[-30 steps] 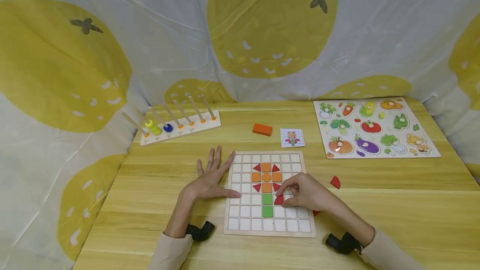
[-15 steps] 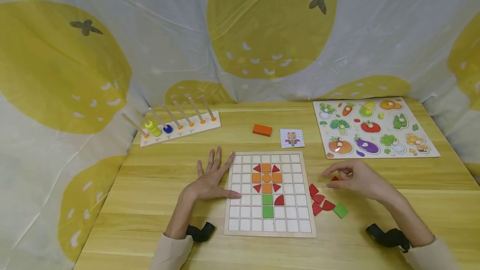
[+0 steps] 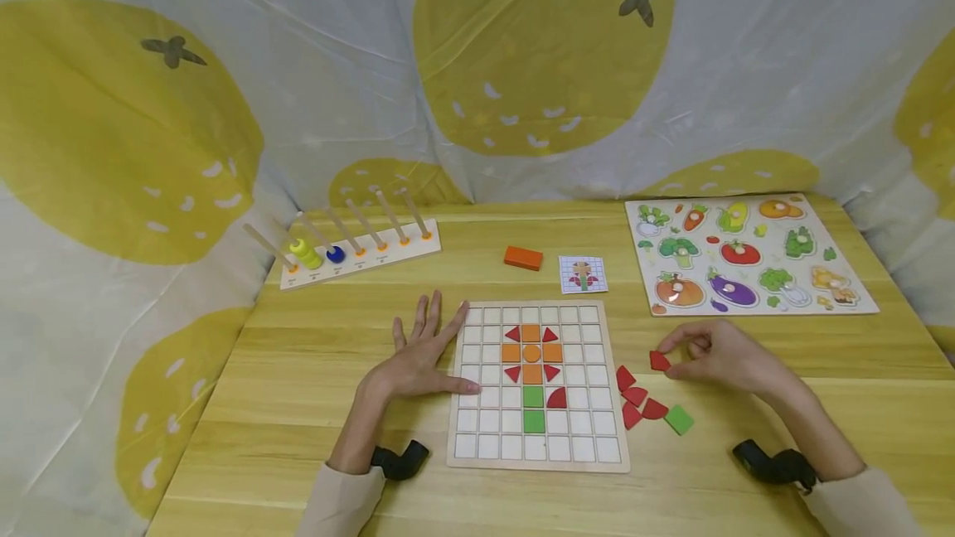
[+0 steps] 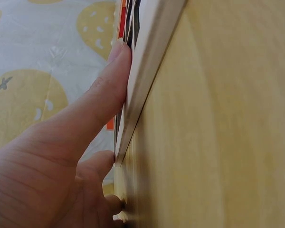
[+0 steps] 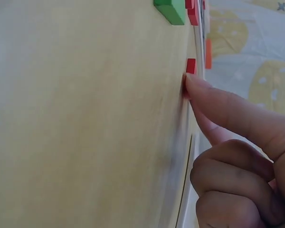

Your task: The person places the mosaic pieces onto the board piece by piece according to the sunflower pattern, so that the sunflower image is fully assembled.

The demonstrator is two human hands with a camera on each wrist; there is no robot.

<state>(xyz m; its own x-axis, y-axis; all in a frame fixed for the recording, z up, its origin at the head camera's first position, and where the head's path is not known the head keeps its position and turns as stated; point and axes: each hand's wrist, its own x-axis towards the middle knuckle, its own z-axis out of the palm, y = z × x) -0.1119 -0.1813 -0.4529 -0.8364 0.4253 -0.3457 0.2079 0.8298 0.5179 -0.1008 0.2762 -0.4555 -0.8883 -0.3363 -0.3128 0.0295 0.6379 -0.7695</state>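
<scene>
Right hand: thumb and forefinger pinch red piece on table, just right of grid board. Near it, toward viewer: loose red pieces and green square. Left hand: fingers straight, spread flat on table, thumb pressed against board's left edge. Board carries orange-and-red flower with green stem squares. Behind board: pattern card, orange block.

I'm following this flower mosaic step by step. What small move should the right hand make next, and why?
Probably lift the red piece that the right hand pinches and carry it to the grid board. A red quarter-round sits right of the green stem; the cell left of it is bare. The left hand steadies the board's edge.
</scene>
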